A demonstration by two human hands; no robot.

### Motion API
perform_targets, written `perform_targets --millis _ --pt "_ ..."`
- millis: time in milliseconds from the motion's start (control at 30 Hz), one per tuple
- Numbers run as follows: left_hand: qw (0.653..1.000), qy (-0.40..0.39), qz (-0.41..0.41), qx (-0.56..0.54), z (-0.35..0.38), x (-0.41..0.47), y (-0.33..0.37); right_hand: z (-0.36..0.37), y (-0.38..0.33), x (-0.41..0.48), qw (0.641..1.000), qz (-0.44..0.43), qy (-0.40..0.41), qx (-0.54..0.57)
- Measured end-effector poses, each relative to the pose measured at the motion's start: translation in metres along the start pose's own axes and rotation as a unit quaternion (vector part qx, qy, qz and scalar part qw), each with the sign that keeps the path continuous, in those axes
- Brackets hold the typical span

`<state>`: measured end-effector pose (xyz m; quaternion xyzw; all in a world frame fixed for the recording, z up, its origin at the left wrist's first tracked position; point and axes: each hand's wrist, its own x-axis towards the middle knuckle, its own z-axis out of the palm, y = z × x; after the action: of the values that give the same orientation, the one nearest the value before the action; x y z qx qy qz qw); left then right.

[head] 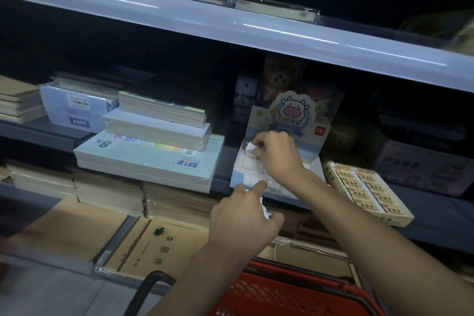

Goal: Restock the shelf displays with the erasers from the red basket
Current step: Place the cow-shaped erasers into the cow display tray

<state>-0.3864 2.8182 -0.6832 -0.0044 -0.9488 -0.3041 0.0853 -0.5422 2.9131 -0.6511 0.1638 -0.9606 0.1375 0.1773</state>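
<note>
Two hands work at the display box (237, 173) on the middle shelf.
We see the right hand (278, 158) pinching a small white cow eraser (249, 147) with its fingertips at the far left corner of the display box; we cannot tell if it touches the tray. The left hand (243, 222), nearer to us, curls its fingers round more white erasers (265, 210), with the index finger stretched toward the box. The red basket (282, 292) is near, under the arms. Paper pads (154, 159) lie left, a box of block erasers (366, 194) right.
</note>
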Motion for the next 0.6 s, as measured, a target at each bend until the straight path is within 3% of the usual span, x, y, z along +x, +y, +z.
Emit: perform_targets --millis 500,600 --pt "0.995 0.009 -0.015 -0.095 -0.001 -0.010 0.008 -0.032 0.015 -0.037 0.993 -0.049 -0.080 0.070" --pt "0.975 0.029 -0.018 -0.221 -0.008 -0.018 0.010 -0.052 0.011 -0.054 0.987 -0.034 -0.051 0.149"
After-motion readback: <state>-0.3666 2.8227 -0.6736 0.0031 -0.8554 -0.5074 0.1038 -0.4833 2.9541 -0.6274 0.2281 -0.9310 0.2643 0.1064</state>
